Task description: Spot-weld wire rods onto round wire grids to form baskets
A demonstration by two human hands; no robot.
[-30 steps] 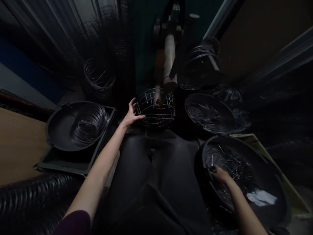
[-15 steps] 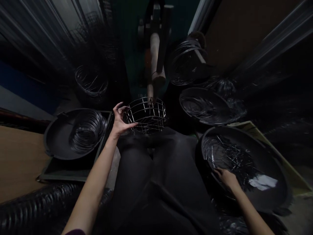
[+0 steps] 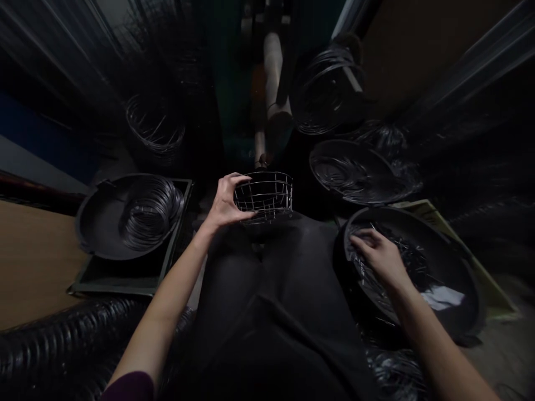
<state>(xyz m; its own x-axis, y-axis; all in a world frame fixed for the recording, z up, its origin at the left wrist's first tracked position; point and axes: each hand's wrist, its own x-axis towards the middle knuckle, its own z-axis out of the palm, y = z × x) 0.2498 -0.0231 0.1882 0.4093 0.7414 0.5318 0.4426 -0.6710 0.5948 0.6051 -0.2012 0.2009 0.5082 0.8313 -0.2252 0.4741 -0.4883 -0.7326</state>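
Note:
A round wire basket point(image 3: 270, 192) hangs over my lap, just below the machine's arm. With thumb below and fingers above, my left hand point(image 3: 228, 201) grips its left side. To the right, my right hand point(image 3: 378, 253) is over the near-left part of a wide black pan point(image 3: 455, 278) of short cut wires point(image 3: 412, 253). Its thumb and fingers are pinched together, and whatever lies between them is too dark to make out.
Ahead, a machine's cylindrical arm point(image 3: 273, 67) reaches down toward the basket. At left, a pan point(image 3: 98, 223) holds wire rings point(image 3: 150, 214); a second pan point(image 3: 355, 189) of rings lies at right. Stacked rings point(image 3: 50, 340) stand by my left side. White paper point(image 3: 443, 298) lies among the wires.
My left hand and the basket have shifted slightly right, the hand closing on its side. My right hand has risen from the wires and moved forward.

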